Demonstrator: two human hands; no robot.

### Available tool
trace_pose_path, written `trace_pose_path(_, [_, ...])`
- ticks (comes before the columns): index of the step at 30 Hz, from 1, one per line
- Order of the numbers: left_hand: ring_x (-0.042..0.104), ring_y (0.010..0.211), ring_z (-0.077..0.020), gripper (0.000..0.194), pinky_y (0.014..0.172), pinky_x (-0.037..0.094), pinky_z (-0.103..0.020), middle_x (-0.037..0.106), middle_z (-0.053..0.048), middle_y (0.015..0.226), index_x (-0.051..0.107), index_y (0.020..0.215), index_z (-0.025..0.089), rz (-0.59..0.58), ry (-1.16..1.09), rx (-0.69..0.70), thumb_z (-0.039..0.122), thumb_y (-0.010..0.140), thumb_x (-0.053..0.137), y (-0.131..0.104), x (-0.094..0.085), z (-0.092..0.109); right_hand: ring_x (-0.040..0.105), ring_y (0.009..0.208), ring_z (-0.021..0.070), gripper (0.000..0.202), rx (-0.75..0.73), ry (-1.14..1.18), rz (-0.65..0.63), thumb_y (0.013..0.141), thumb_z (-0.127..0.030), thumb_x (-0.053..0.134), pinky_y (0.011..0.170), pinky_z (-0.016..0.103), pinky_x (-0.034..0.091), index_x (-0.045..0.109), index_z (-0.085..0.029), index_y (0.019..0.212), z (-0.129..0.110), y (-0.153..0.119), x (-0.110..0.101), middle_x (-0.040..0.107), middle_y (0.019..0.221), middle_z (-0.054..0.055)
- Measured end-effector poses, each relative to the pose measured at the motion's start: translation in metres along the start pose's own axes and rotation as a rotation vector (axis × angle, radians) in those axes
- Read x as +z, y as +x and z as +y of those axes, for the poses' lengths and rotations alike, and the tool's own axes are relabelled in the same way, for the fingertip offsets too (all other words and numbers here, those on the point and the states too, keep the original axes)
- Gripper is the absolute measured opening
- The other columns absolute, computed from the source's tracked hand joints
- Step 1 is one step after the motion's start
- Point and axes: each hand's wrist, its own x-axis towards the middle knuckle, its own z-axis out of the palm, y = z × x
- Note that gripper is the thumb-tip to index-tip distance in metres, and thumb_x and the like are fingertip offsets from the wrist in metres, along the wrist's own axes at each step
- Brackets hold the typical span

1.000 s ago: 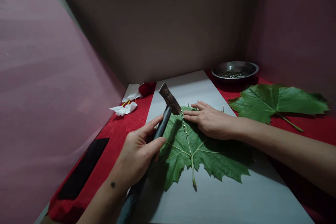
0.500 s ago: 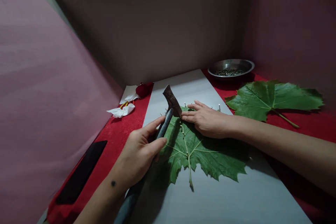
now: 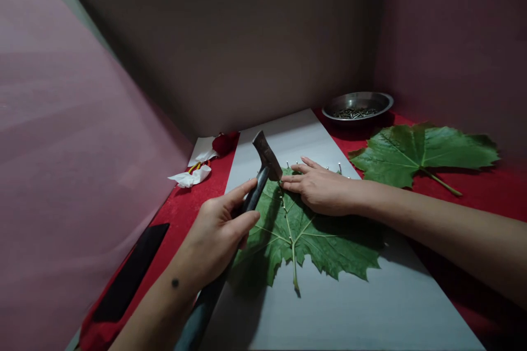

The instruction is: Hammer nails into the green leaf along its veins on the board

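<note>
My left hand [image 3: 222, 233] is closed around the dark handle of a hammer [image 3: 267, 159], with the index finger stretched along it. The rusty hammer head rests over the far part of a large green leaf [image 3: 319, 247], lying vein side up on a white board [image 3: 329, 312]. Beside the head, my right hand [image 3: 319, 189] lies over the leaf. Its nearest fingertips pinch together at what looks like a nail, mostly hidden by the head, while the other fingers spread out. Small nails [image 3: 283, 203] run along the leaf's middle vein, and several more stand around its far edge.
A metal bowl of nails [image 3: 357, 104] stands at the back right, near a second green leaf [image 3: 415, 148] on the red cloth [image 3: 486, 197]. Crumpled white tissue [image 3: 190, 176], a dark red object [image 3: 225, 143] and a black strip [image 3: 132, 273] lie left of the board.
The view has shifted slightly, so things appear a little further left. My left hand still grips the hammer, and my right hand keeps its place by the hammer head.
</note>
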Motion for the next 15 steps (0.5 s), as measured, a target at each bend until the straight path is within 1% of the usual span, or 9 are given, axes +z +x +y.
trace_pose_path(3, [0.041, 0.047, -0.0078, 0.055, 0.042, 0.032, -0.020, 0.049, 0.004, 0.060, 0.056, 0.128, 0.020, 0.151, -0.010, 0.050, 0.026, 0.073, 0.065, -0.008, -0.002, 0.014, 0.034, 0.130, 0.0312, 0.055, 0.001, 0.002, 0.014, 0.078, -0.010, 0.043, 0.109, 0.054, 0.012, 0.051, -0.019, 0.132, 0.001, 0.000, 0.001, 0.047, 0.140, 0.004])
trace_pose_path(5, [0.041, 0.048, -0.0080, 0.057, 0.043, 0.033, -0.019, 0.052, 0.004, 0.061, 0.055, 0.128, 0.021, 0.275, -0.029, 0.084, 0.028, 0.072, 0.066, -0.013, 0.000, 0.016, 0.035, 0.129, 0.0314, 0.055, 0.003, 0.002, 0.016, 0.078, -0.010, 0.044, 0.109, 0.055, 0.012, 0.052, -0.020, 0.131, 0.001, 0.000, 0.001, 0.047, 0.139, 0.004])
trace_pose_path(6, [0.041, 0.048, -0.0080, 0.058, 0.043, 0.034, -0.019, 0.052, 0.004, 0.061, 0.054, 0.129, 0.021, 0.305, -0.034, 0.088, 0.028, 0.072, 0.066, -0.013, 0.002, 0.014, 0.035, 0.129, 0.0317, 0.055, 0.000, 0.001, 0.015, 0.078, -0.010, 0.044, 0.109, 0.055, 0.012, 0.052, -0.020, 0.131, 0.001, 0.000, 0.001, 0.047, 0.139, 0.004])
trace_pose_path(7, [0.040, 0.047, -0.0078, 0.059, 0.043, 0.034, -0.019, 0.052, 0.004, 0.060, 0.053, 0.130, 0.021, 0.308, -0.036, 0.091, 0.028, 0.072, 0.066, -0.013, 0.005, 0.010, 0.035, 0.128, 0.0321, 0.055, -0.005, -0.001, 0.014, 0.078, -0.010, 0.043, 0.109, 0.056, 0.012, 0.052, -0.020, 0.131, 0.000, 0.000, 0.001, 0.047, 0.139, 0.003])
trace_pose_path(8, [0.039, 0.046, -0.0078, 0.060, 0.043, 0.033, -0.020, 0.049, 0.005, 0.058, 0.051, 0.132, 0.021, 0.264, -0.018, 0.048, 0.027, 0.074, 0.064, -0.011, 0.007, 0.004, 0.035, 0.128, 0.0324, 0.054, -0.008, -0.004, 0.013, 0.079, -0.010, 0.042, 0.109, 0.056, 0.012, 0.052, -0.020, 0.131, 0.000, 0.000, 0.001, 0.048, 0.139, 0.003])
trace_pose_path(10, [0.037, 0.044, -0.0075, 0.059, 0.040, 0.030, -0.019, 0.046, 0.006, 0.055, 0.052, 0.132, 0.019, 0.100, -0.011, -0.004, 0.025, 0.074, 0.062, -0.006, 0.011, -0.006, 0.036, 0.127, 0.0327, 0.054, -0.013, -0.008, 0.020, 0.079, -0.010, 0.041, 0.108, 0.056, 0.013, 0.053, -0.020, 0.131, 0.000, 0.000, 0.000, 0.047, 0.139, 0.002])
trace_pose_path(12, [0.039, 0.044, -0.0074, 0.058, 0.041, 0.031, -0.020, 0.047, 0.005, 0.057, 0.051, 0.132, 0.019, 0.028, -0.040, -0.036, 0.024, 0.075, 0.061, -0.003, 0.012, -0.010, 0.036, 0.128, 0.0323, 0.053, -0.012, -0.008, 0.032, 0.079, -0.009, 0.041, 0.109, 0.056, 0.013, 0.054, -0.019, 0.129, -0.001, 0.000, 0.001, 0.048, 0.139, 0.003])
trace_pose_path(13, [0.039, 0.045, -0.0073, 0.057, 0.042, 0.032, -0.020, 0.048, 0.005, 0.057, 0.051, 0.132, 0.019, 0.026, -0.051, -0.037, 0.024, 0.076, 0.061, -0.004, 0.010, -0.008, 0.036, 0.128, 0.0320, 0.052, -0.010, -0.006, 0.035, 0.079, -0.009, 0.042, 0.109, 0.055, 0.013, 0.055, -0.019, 0.128, -0.001, 0.000, 0.001, 0.049, 0.138, 0.003])
trace_pose_path(15, [0.038, 0.044, -0.0071, 0.057, 0.041, 0.030, -0.019, 0.046, 0.006, 0.054, 0.052, 0.131, 0.019, 0.083, -0.060, -0.010, 0.026, 0.075, 0.062, -0.009, 0.006, -0.001, 0.035, 0.129, 0.0313, 0.051, -0.007, -0.006, 0.030, 0.079, -0.010, 0.043, 0.109, 0.055, 0.012, 0.055, -0.019, 0.128, 0.000, 0.001, 0.001, 0.050, 0.137, 0.005])
